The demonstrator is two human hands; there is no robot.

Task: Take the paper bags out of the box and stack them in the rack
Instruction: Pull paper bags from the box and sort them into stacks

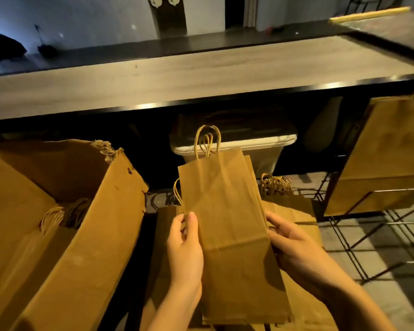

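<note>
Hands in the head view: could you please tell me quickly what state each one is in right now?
Left hand: grips the left edge of the paper bags.
Right hand: grips their right edge.

Probably a shop or café service area: long wood-topped surface (201, 75), wire rack (397, 190) holding bags (387, 151), stock box (93, 223).

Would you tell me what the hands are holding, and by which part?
Paper bags, gripped at their lower side edges by the left hand and right hand.
</note>
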